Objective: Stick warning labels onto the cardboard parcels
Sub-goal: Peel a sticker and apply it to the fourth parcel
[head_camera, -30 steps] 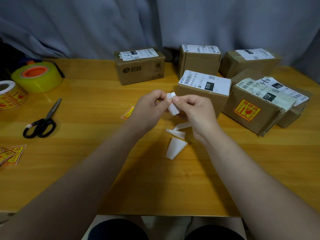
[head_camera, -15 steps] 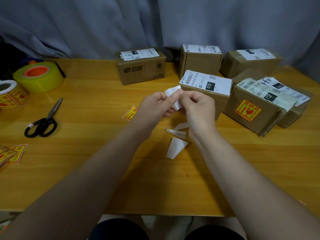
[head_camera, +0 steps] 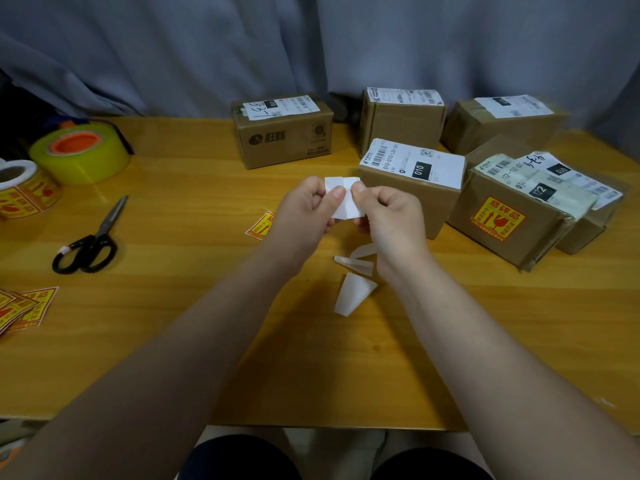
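Cardboard parcels (head_camera: 282, 140), six by my count, stand on the table (head_camera: 194, 209) across the upper centre and upper right of the frame. One at the right bears a warning label (head_camera: 497, 218) on its side. At centre the left hand (head_camera: 306, 216) and right hand (head_camera: 389, 220) each pinch one white slip (head_camera: 346, 206) between thumb and fingers. One loose label (head_camera: 260, 226) lies just left of them, and three white scraps (head_camera: 354, 292) lie below. At left are one label roll (head_camera: 26, 192), one yellow tape roll (head_camera: 81, 155), one pair of scissors (head_camera: 88, 247) and a small label pile (head_camera: 26, 306).
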`<state>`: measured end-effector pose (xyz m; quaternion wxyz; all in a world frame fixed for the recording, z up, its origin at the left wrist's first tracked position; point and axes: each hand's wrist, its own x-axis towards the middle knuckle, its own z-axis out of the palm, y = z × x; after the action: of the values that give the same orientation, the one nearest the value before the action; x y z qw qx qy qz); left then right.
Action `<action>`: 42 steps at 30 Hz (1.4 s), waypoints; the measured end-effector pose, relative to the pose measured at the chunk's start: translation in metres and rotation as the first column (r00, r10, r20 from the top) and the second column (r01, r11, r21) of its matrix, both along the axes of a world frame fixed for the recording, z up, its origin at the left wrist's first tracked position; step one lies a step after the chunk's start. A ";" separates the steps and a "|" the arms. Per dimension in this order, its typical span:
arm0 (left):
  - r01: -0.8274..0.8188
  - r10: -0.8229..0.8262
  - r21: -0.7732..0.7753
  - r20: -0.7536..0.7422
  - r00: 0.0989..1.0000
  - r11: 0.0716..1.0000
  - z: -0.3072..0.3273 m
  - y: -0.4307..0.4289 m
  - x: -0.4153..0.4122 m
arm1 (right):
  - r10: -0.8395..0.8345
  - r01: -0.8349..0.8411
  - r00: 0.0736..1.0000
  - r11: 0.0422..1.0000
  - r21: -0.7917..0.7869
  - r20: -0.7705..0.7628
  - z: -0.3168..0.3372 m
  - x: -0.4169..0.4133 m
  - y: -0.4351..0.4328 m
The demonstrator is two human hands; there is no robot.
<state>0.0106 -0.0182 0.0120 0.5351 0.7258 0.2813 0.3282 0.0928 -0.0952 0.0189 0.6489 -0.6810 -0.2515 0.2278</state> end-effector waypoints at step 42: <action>0.064 -0.066 -0.024 -0.070 0.995 0.998 0.009 0.030 -0.015 | -0.098 0.095 0.993 0.995 0.036 0.065 0.018 0.018 -0.011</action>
<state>-0.0042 0.0116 0.0206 0.5430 0.7399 0.2798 0.2819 0.1113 -0.1065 0.0373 0.6614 -0.6890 -0.2435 0.1692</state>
